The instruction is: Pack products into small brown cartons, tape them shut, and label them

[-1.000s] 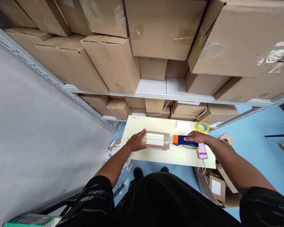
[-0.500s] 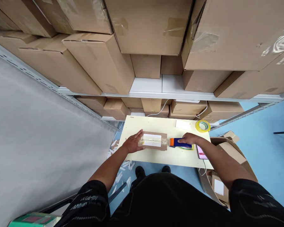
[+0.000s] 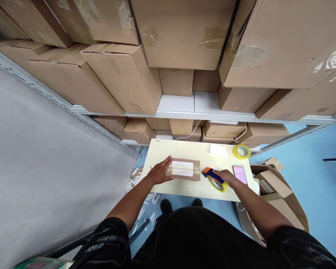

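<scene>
Cardboard, flat and light by its look, lay mid-frame as a taped parcel (image 3: 184, 169), pinned at its end under the spread left hand (image 3: 160, 173), best gripped by its edges, while the right hand (image 3: 226, 176) clasped, probably by the handle, a tape dispenser (image 3: 215, 179) lower right of centre.

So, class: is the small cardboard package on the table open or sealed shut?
Sealed shut: the package lies flat, with clear tape running lengthwise over its white label. The left hand presses its end.

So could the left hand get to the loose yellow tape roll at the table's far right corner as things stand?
Probably, but not directly: the left hand rests on the small box, and the tape roll lies across the table, beyond the right hand holding the tape dispenser.
</scene>
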{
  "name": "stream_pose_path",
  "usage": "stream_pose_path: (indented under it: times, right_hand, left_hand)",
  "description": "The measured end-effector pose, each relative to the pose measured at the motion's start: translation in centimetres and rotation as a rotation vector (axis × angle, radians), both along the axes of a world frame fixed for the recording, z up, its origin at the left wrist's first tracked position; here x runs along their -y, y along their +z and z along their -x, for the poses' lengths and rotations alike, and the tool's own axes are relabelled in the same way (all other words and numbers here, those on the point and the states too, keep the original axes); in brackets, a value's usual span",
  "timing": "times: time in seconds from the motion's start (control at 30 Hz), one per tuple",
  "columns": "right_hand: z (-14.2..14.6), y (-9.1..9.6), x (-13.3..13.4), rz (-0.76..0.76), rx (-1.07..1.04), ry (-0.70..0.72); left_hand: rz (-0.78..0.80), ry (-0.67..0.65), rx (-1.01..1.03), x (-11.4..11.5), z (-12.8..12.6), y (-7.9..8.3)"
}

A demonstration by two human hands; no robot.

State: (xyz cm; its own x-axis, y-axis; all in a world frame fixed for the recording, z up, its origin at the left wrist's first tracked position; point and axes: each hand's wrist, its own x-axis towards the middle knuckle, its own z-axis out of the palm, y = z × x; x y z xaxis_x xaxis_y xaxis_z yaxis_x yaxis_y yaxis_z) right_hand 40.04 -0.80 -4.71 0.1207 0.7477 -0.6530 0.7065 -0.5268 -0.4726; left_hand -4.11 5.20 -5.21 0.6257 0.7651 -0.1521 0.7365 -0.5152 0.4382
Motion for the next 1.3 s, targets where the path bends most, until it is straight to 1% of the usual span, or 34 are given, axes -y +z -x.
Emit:
stream_pose_path:
  times: [0.07,0.1,0.17,0.23,0.3,0.4,0.5,0.6,0.67,0.7,0.77,0.83,0.87,0.93,1.0,1.07,1.1,1.2,1.23,1.3]
  right_hand:
    - [0.3,-0.8,1.7,-0.051,0.181,-0.033]
    - [0.6,-1.2,2.4,-0.094,0.273,-0.013]
    - [1.6,-2.2,3.4,-0.253,0.441,0.117]
    - [2.6,-3.6,3.8,-0.354,0.543,0.244]
    - [3.6,-5.2,3.9,-0.387,0.58,0.289]
    - [4.2,-7.1,3.7,-0.438,0.589,0.267]
    - [3.8,-7.7,3.7,-0.533,0.54,0.245]
    - [3.3,-7.2,4.4,-0.678,0.434,0.159]
    - [3.5,-6.7,5.3,-0.762,0.297,0.092]
    - [3.9,-6.5,5.9,-0.773,0.2,0.077]
    - [5.1,-6.6,7.1,-0.717,-0.023,0.076]
    - [6.8,-6.9,7.7,-0.598,-0.226,0.065]
    - [7.7,-7.2,7.7,-0.543,-0.308,0.044]
    - [9.4,-7.4,7.3,-0.474,-0.434,-0.02]
    - [10.7,-7.0,6.4,-0.465,-0.501,-0.086]
    - [11.6,-5.9,5.5,-0.513,-0.478,-0.127]
    - [12.0,-5.1,5.0,-0.555,-0.425,-0.136]
    - [12.9,-2.5,3.3,-0.676,-0.163,-0.154]
    - [13.2,-1.8,2.6,-0.681,-0.078,-0.156]
    - [13.8,-0.9,1.1,-0.618,0.04,-0.147]
  left_hand:
    - [-0.006,-0.005,0.011,0.0,0.0,-0.2]
    - [-0.009,-0.005,0.015,0.0,0.1,-0.2]
    - [-0.008,-0.005,0.016,0.1,0.1,-0.3]
    - [-0.002,-0.006,0.01,0.1,0.1,-0.3]
    - [0.007,-0.011,0.001,0.1,0.1,-0.2]
    - [0.011,-0.019,0.006,-0.1,0.1,0.0]
    - [0.022,-0.012,0.041,-0.1,0.1,0.0]
    - [0.049,0.096,0.119,0.6,0.2,-0.1]
    - [0.092,0.212,0.23,1.8,0.3,-0.3]
    - [0.139,0.278,0.312,2.5,0.3,-0.6]
    - [0.286,0.422,0.515,4.2,0.2,-1.4]
    - [0.441,0.552,0.711,5.8,-0.2,-2.5]
    - [0.499,0.596,0.785,6.4,-0.4,-3.1]
    - [0.561,0.634,0.857,7.2,-1.1,-4.0]
    - [0.558,0.63,0.848,7.4,-1.6,-4.3]
    - [0.481,0.602,0.77,7.1,-1.9,-3.9]
    - [0.427,0.589,0.706,6.7,-1.8,-3.5]
    - [0.3,0.561,0.467,5.0,-1.2,-1.9]
    - [0.284,0.552,0.395,4.3,-1.0,-1.5]
    - [0.279,0.525,0.278,2.8,-0.7,-1.0]
